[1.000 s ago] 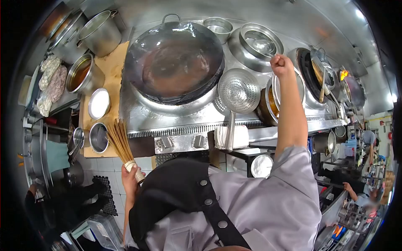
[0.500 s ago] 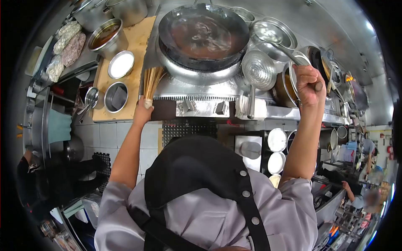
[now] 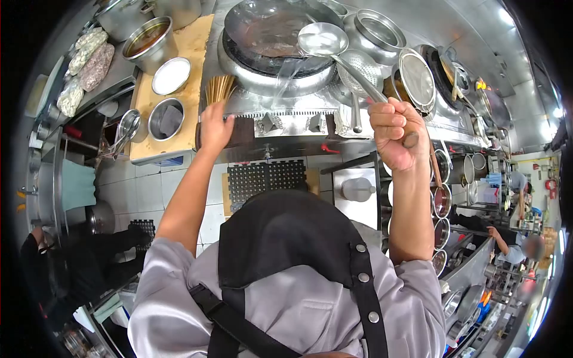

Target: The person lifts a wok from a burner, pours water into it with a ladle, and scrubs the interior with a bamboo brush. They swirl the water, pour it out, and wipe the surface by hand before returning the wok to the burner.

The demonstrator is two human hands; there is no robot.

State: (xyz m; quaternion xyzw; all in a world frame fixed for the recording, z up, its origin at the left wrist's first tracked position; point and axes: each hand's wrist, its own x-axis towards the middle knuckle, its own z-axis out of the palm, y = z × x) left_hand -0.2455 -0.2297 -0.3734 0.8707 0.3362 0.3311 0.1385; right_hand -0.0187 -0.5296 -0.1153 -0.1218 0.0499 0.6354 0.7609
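Note:
My right hand [image 3: 399, 132] is wrapped round the handle of a metal ladle [image 3: 323, 40]. The ladle's bowl is at the right rim of a large dark wok [image 3: 262, 30], and water spills down in front of the wok onto the metal stove [image 3: 245, 106]. My left hand [image 3: 216, 126] is at the stove's front left, closed round the lower end of a bamboo brush [image 3: 219, 89], bristles pointing away from me. A perforated strainer [image 3: 360, 73] lies right of the wok.
On the left board [image 3: 140, 143] are a white-filled container [image 3: 171, 76], a metal pot [image 3: 166, 119] and a pot of brown liquid [image 3: 148, 37]. A round sieve [image 3: 417, 76] stands at right. Other people are at both far sides.
The ladle has swung left from beside the strainer to the wok's rim, and water now falls there. My right hand has moved left and down. The stove appears shifted upward in view.

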